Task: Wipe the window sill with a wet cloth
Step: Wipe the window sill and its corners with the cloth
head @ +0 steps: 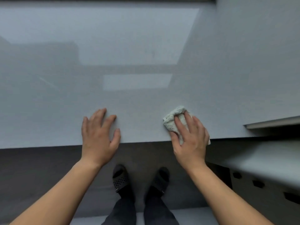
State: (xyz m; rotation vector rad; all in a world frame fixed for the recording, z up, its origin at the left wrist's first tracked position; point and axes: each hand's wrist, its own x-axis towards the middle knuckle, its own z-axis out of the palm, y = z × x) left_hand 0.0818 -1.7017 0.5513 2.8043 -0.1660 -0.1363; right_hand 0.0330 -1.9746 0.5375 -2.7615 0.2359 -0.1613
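The pale grey window sill fills the upper two thirds of the frame, with soft window reflections across its middle. The cloth, a bunched whitish wad, lies on the sill at lower right of centre, close to the front edge. The right hand lies on top of it, fingers fairly straight and spread, pressing it down; a bit of cloth pokes out past the hand's right side. The left hand rests flat and empty on the sill at lower centre-left, fingers apart, seemingly as a brace.

The step in hand looks like a wiping pass along the near edge. To do it well, the palm should bear evenly so the whole wad meets the surface, not just the fingertips. Long overlapping strokes from the far side towards the front would cover the wide sill without gaps. The wad would clean better opened out flatter. The corner by the raised ledge at right needs a deliberate pass.
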